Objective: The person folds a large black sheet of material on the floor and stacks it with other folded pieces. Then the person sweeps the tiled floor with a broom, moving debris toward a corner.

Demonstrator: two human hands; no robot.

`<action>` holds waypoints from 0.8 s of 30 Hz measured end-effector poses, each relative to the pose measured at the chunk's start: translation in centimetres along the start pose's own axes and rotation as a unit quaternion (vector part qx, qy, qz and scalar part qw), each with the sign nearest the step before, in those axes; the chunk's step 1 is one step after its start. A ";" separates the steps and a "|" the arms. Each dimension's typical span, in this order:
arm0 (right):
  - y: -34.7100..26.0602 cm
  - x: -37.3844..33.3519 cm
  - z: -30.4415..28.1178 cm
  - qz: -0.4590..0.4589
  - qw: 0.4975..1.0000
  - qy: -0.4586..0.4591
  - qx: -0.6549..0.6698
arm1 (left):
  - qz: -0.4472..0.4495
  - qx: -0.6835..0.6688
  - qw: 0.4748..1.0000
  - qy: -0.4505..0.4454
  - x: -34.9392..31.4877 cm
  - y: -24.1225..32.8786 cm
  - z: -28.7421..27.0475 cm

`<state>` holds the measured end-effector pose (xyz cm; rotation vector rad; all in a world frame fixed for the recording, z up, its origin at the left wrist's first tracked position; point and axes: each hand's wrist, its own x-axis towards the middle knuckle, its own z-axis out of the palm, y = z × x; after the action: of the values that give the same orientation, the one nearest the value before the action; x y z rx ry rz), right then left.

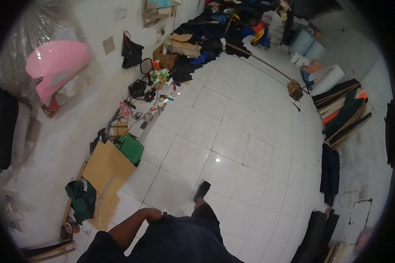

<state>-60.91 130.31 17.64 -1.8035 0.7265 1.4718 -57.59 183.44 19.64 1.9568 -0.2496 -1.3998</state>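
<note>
My left hand (152,214) is at my waist, against the edge of my dark shirt (180,239). Its fingers are mostly hidden there, so I cannot tell if they hold anything. My right hand is out of view. One dark shoe (202,191) stands forward on the white tiles (232,166). Nearest to the left hand lie brown cardboard sheets (107,168), a green container (131,149) and a crumpled dark green cloth (81,200).
Small tools and bottles (138,116) lie scattered along the left wall. Heaped dark cloth (202,30) fills the far end, near a long wooden pole (263,61) with a block-like end (295,90). Fabric rolls (342,111) and dark bundles (330,168) line the right wall.
</note>
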 end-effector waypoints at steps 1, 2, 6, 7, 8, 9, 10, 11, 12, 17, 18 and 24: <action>-1.9 1.0 -3.1 -0.001 1.000 -0.004 -0.016 | -0.015 -0.010 0.999 0.032 0.9 0.7 -2.3; -3.5 1.7 -6.7 -0.007 0.999 -0.012 -0.041 | -0.055 -0.103 0.990 0.082 1.5 1.6 -4.7; -17.0 5.5 -25.0 -0.150 0.963 -0.047 -0.218 | -0.187 -0.221 0.876 0.386 1.9 5.6 -15.9; -23.5 6.8 -29.7 -0.160 0.965 0.012 -0.209 | -0.191 -0.288 0.853 0.390 1.7 6.2 -18.5; -30.2 8.1 -32.7 -0.140 0.962 0.093 -0.217 | -0.176 -0.305 0.834 0.425 1.7 6.8 -20.8; -38.2 8.4 -36.7 -0.161 0.908 0.151 -0.356 | -0.160 -0.319 0.811 0.464 1.8 7.1 -23.0; -46.2 8.8 -38.4 -0.171 0.919 0.218 -0.281 | -0.158 -0.348 0.796 0.470 2.0 7.3 -25.1; -53.9 8.5 -39.6 -0.251 0.919 0.236 -0.191 | -0.155 -0.374 0.781 0.476 2.4 7.3 -27.1; -61.8 8.4 -39.4 -0.273 0.895 0.265 -0.233 | -0.150 -0.400 0.766 0.481 3.0 7.1 -29.1; -89.9 7.4 -27.8 -0.485 0.820 0.132 -0.275 | -0.170 -0.414 0.748 0.491 7.2 3.3 -41.2; -92.9 8.0 -24.4 -0.435 0.801 0.162 -0.378 | -0.172 -0.411 0.733 0.514 7.6 2.0 -44.2; -101.7 9.1 -8.7 -0.496 0.615 -0.076 -0.609 | -0.107 -0.358 0.735 0.566 6.8 -2.1 -60.8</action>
<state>25.30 185.14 26.13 -2.1754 -1.6146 1.1902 -1.44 207.59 23.15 1.7826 0.9651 -0.1005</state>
